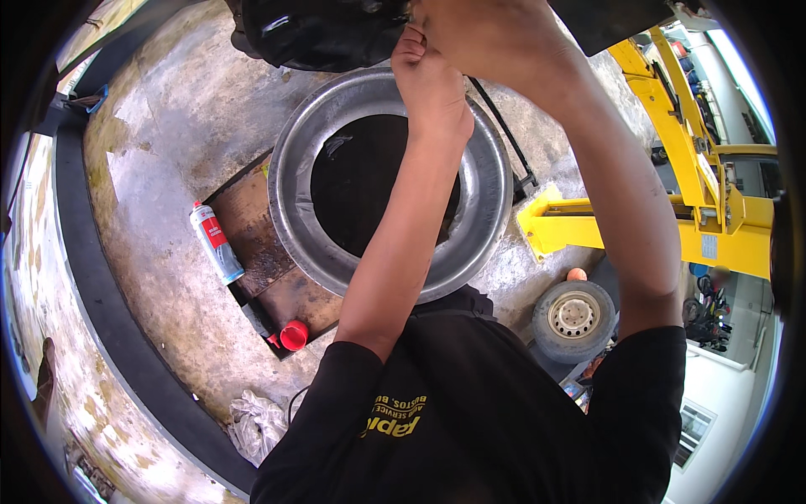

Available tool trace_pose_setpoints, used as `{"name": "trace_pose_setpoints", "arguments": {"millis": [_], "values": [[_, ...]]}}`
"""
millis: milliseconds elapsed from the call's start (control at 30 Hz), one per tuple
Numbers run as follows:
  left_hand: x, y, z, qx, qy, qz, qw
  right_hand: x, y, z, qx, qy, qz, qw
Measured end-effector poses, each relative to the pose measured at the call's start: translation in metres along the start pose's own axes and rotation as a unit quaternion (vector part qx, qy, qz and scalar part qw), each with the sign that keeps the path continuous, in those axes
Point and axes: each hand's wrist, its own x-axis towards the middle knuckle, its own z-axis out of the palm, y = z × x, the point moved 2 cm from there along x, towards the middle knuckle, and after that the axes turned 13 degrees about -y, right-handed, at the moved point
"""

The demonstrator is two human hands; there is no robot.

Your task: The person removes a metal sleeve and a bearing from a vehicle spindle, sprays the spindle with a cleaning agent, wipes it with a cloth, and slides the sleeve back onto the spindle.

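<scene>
Both my arms reach up to the top edge of the view, beside a glossy black rounded part (pixel 323 34) overhead. My left hand (pixel 426 80) is closed, its fingers curled together next to that part's right end; whatever they grip is hidden. Against it, slightly above and to the right, is my right hand (pixel 466 34), its fingers mostly hidden at the picture's edge. Below the hands a wide round metal basin (pixel 290 202) holds dark liquid (pixel 361 185), partly covered by my left forearm.
Brown cardboard (pixel 248 214) lies under the basin, with a spray can (pixel 217 244) and a red cap-like piece (pixel 294 335) at its left side. Yellow lift equipment (pixel 588 227) stands on the right, near a wheel (pixel 574 319). Crumpled plastic (pixel 256 424) lies lower left.
</scene>
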Motion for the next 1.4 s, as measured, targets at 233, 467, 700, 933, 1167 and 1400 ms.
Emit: {"name": "trace_pose_setpoints", "arguments": {"millis": [233, 467, 700, 933, 1167, 1400], "values": [[0.001, 0.032, 0.018, 0.289, 0.026, 0.116, 0.95, 0.034, 0.067, 0.037, 0.65, -0.105, -0.125, 0.742], [-0.005, -0.01, -0.015, -0.047, -0.072, -0.006, 0.996, 0.014, -0.014, 0.039, -0.238, 0.234, 0.062, 0.941], [-0.009, 0.024, 0.01, 0.215, 0.059, 0.059, 0.973, 0.051, 0.065, 0.036, 0.432, -0.049, -0.133, 0.891], [-0.002, 0.002, -0.024, 0.105, 0.03, -0.071, 0.992, 0.007, -0.001, 0.015, -0.1, 0.016, 0.03, 0.994], [0.002, 0.002, -0.021, 0.09, 0.079, -0.04, 0.992, 0.031, 0.022, 0.008, 0.116, -0.069, -0.036, 0.99], [0.0, 0.033, -0.003, 0.189, 0.041, -0.006, 0.981, 0.03, 0.046, 0.011, 0.306, -0.087, -0.096, 0.943]]}}
